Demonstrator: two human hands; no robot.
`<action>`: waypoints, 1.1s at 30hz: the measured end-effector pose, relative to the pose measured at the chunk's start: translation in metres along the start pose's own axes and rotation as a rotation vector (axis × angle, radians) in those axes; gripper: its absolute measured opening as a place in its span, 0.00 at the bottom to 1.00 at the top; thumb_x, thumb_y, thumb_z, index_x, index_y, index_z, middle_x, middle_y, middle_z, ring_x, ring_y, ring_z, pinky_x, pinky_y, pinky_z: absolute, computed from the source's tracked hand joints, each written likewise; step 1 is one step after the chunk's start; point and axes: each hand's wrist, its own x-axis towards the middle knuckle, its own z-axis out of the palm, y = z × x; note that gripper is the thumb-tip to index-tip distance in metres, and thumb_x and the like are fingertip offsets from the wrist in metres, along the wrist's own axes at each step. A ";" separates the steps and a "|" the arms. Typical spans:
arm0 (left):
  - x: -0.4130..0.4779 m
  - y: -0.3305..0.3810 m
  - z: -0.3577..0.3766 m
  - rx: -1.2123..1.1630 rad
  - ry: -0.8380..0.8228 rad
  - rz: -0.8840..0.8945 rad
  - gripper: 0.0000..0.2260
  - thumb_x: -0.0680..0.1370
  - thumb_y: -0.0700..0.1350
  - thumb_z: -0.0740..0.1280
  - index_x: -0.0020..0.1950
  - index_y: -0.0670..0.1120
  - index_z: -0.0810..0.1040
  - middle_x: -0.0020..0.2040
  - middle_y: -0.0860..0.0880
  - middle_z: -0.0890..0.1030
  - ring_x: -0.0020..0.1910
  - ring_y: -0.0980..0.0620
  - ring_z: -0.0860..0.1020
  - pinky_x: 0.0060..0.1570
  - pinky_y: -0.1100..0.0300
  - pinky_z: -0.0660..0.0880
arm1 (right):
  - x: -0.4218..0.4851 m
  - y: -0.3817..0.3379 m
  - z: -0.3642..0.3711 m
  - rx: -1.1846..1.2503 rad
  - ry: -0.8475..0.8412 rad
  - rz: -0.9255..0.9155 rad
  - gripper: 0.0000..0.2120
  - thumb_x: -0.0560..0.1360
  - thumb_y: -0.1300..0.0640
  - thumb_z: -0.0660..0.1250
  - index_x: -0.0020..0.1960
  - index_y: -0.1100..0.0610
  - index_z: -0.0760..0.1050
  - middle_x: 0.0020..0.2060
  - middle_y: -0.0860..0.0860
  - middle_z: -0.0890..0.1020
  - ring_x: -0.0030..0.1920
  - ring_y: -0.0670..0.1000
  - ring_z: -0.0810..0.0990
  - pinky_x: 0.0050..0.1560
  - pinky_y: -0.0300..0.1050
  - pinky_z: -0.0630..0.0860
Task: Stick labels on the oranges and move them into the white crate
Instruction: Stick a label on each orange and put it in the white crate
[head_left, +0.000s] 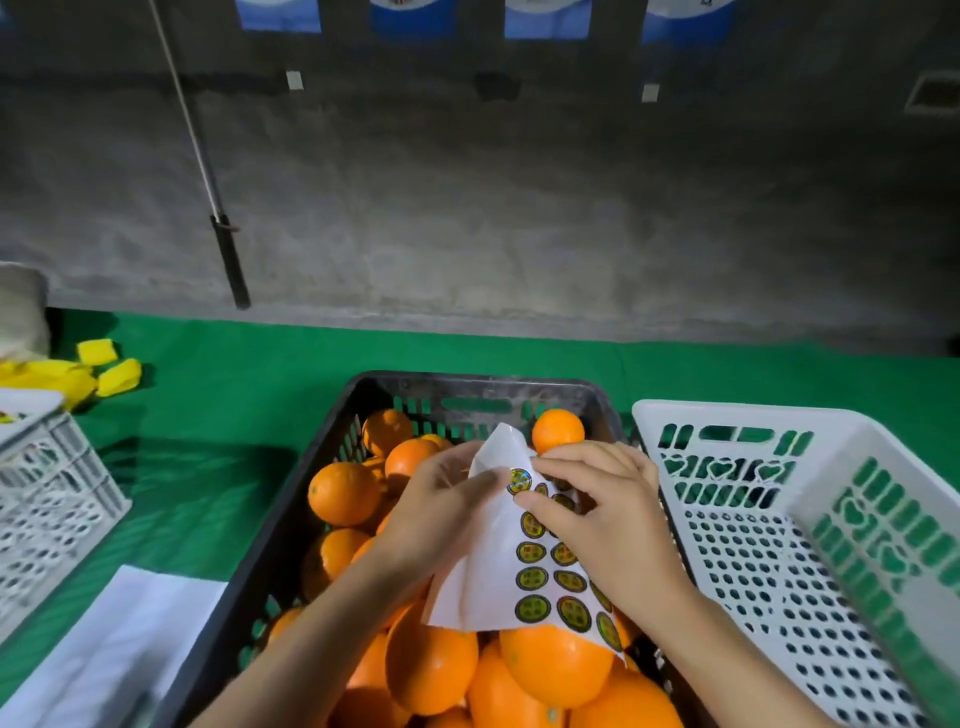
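Left hand (431, 514) grips the label sheet (498, 582) above the oranges (556, 665) in the black crate (467, 387), at the bench's (234, 374) near edge. Right hand (608, 514) fingers (535, 503) pinch the top round label (518, 480). Advice: lift it by its rim, slowly, with the sheet held taut. White crate (727, 415) stands just beside, toward the right edge.
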 end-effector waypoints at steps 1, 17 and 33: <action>-0.001 0.001 0.001 -0.009 0.015 0.003 0.12 0.82 0.41 0.62 0.65 0.42 0.76 0.54 0.40 0.84 0.51 0.39 0.84 0.53 0.41 0.80 | 0.000 0.000 0.001 -0.011 -0.002 -0.012 0.15 0.68 0.47 0.77 0.54 0.47 0.85 0.52 0.33 0.78 0.56 0.35 0.73 0.69 0.51 0.62; 0.000 -0.004 -0.001 0.137 0.036 0.084 0.23 0.74 0.46 0.63 0.70 0.50 0.72 0.58 0.50 0.83 0.56 0.48 0.82 0.48 0.59 0.80 | -0.001 0.011 0.006 -0.067 -0.083 -0.078 0.13 0.77 0.53 0.71 0.61 0.45 0.81 0.60 0.40 0.79 0.60 0.42 0.66 0.67 0.52 0.68; -0.002 -0.009 0.001 0.095 0.004 0.201 0.13 0.79 0.53 0.63 0.61 0.67 0.72 0.53 0.76 0.77 0.54 0.77 0.74 0.46 0.78 0.73 | -0.002 0.006 0.001 -0.021 0.058 -0.186 0.09 0.75 0.49 0.72 0.53 0.50 0.84 0.48 0.43 0.78 0.51 0.46 0.75 0.53 0.52 0.74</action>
